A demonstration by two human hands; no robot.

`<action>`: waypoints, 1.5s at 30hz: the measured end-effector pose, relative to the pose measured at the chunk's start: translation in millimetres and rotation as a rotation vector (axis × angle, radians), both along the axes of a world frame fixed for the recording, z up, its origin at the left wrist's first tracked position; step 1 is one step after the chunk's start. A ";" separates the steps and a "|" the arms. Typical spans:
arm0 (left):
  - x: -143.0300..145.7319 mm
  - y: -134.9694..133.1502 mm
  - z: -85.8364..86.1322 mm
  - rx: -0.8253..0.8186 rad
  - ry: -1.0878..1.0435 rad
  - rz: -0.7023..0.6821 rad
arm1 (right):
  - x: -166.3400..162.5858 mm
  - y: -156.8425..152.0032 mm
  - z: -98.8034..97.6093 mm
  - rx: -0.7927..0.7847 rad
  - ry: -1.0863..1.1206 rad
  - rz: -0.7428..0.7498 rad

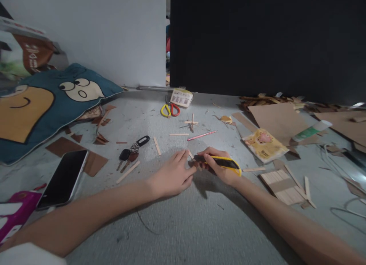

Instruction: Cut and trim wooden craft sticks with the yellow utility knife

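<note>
My right hand (214,165) is wrapped round a yellow and black utility knife (228,163), its tip pointing left. Beneath that tip lies a small wooden craft stick (190,154), which the fingers of my left hand (175,173) press to the table. Just beyond my hands are a loose craft stick (178,134), a pink striped pencil (201,135) and some crossed sticks (191,122). Another stick (157,146) lies left of them. To the right of the knife rests one more stick (254,169). My hands partly hide the held stick's lower end.
Keys (133,152), a phone (64,177) and a blue pillow (57,105) lie on the left. Scissors (170,109) sit at the back. On the right are a bundle of sticks (278,179), a yellow packet (264,145), a glue stick (312,130) and cardboard (274,118).
</note>
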State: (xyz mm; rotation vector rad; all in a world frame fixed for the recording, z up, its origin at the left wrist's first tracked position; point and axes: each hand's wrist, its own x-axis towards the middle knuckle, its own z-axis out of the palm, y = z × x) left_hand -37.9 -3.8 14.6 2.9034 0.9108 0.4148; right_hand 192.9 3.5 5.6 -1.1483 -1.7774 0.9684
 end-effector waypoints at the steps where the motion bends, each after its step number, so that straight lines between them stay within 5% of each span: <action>1: 0.0 0.0 0.0 -0.001 0.000 -0.001 | 0.1 -0.1 0.0 0.002 -0.001 0.004; 15: 1.3 -0.1 1.0 0.028 0.079 0.007 | 1.2 -0.3 -1.3 0.042 -0.040 0.020; 28: 2.5 1.5 -1.6 -0.006 0.042 -0.002 | -13.3 1.7 18.5 0.334 -0.250 0.246; 35: 2.0 2.4 -2.4 0.023 0.067 -0.002 | -12.9 4.2 15.0 0.232 -0.201 0.189; 45: 1.9 0.8 0.5 0.035 0.093 0.010 | 0.9 -3.4 -11.1 0.504 -0.225 -0.014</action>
